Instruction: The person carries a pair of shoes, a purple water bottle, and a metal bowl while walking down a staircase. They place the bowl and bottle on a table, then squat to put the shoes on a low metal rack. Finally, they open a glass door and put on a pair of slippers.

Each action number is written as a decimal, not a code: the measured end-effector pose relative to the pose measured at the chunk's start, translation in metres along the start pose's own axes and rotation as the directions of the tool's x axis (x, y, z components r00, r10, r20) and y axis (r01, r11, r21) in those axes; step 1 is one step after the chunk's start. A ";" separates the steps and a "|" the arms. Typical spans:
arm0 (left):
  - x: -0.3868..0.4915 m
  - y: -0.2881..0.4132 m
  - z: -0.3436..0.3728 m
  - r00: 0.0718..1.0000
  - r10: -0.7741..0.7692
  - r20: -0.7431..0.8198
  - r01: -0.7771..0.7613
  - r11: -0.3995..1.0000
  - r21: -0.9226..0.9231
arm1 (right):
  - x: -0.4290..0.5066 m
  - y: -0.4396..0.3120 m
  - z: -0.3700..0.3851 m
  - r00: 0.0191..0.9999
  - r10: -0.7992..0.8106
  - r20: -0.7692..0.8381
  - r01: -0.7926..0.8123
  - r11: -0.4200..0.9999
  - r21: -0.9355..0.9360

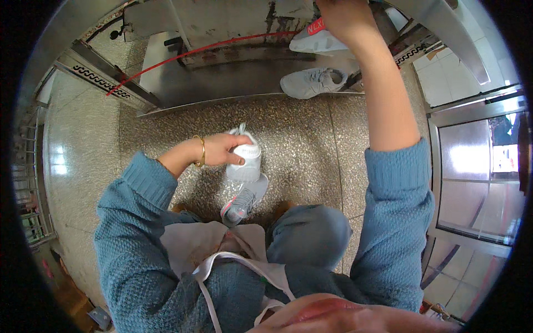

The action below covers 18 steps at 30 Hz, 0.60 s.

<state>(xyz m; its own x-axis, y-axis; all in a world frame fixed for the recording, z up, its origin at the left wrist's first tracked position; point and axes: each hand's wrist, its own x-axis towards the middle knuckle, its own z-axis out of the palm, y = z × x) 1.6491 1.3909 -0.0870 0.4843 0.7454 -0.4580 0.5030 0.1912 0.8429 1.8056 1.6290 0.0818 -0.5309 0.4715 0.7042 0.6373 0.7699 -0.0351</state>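
Note:
My left hand grips a white sneaker at its heel collar, over the speckled floor. Just below it, between my knees, lies a grey sneaker with dark laces and pinkish-red trim, partly covered by the white one. My right hand reaches far forward to the top edge of the view. It overlaps a white shoe with a red panel bearing writing; its fingers are hidden, so a grasp cannot be made out. Nearer to me, a light grey laced sneaker rests on the metal ledge.
A metal machine base with a raised lip spans the front. Across it runs a thin red cord. Speckled stone floor stretches beneath. A metal-framed glass door stands at the right, and a wire rack at the far left.

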 end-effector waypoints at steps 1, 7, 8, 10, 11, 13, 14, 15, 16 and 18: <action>-0.003 0.009 -0.005 0.998 0.060 -0.030 -0.059 0.998 0.034 | 0.004 0.004 -0.003 0.963 0.138 0.230 -0.182 0.967 0.179; -0.009 0.058 -0.064 0.835 0.323 -0.446 -0.376 0.926 -0.033 | 0.021 0.022 -0.011 0.900 -0.195 0.390 0.132 0.974 0.182; -0.010 0.063 -0.070 0.780 0.367 -0.507 -0.456 0.888 -0.060 | 0.020 0.021 -0.013 0.896 0.005 0.443 -0.183 0.915 0.359; -0.013 0.073 -0.083 0.766 0.385 -0.515 -0.483 0.873 -0.066 | 0.018 0.018 -0.019 0.793 0.229 0.564 -0.569 0.607 0.555; -0.013 0.078 -0.088 0.774 0.360 -0.522 -0.459 0.886 -0.070 | 0.018 0.017 -0.022 0.746 0.273 0.607 -0.656 0.456 0.601; -0.013 0.089 -0.097 0.783 0.365 -0.503 -0.447 0.893 -0.049 | 0.019 0.016 -0.028 0.803 0.196 0.563 -0.577 0.492 0.652; -0.012 0.095 -0.102 0.799 0.365 -0.478 -0.431 0.902 -0.032 | 0.021 0.017 -0.032 0.834 0.164 0.527 -0.524 0.536 0.662; -0.011 0.100 -0.106 0.817 0.342 -0.464 -0.395 0.919 -0.018 | 0.023 0.018 -0.033 0.872 0.138 0.470 -0.442 0.633 0.636; -0.009 0.106 -0.111 0.814 0.393 -0.428 -0.435 0.901 0.000 | 0.025 0.021 -0.035 0.905 0.104 0.414 -0.355 0.719 0.597; -0.002 0.114 -0.118 0.799 0.470 -0.375 -0.494 0.869 0.036 | 0.029 0.026 -0.035 0.911 0.076 0.406 -0.277 0.840 0.466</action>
<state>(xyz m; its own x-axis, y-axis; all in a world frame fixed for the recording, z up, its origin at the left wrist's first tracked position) 1.6215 1.4866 0.0433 0.3545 0.9251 0.1363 0.2235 -0.2254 0.9483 1.8265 1.6476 0.1258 -0.6621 0.6623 0.3507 0.4226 0.7165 -0.5551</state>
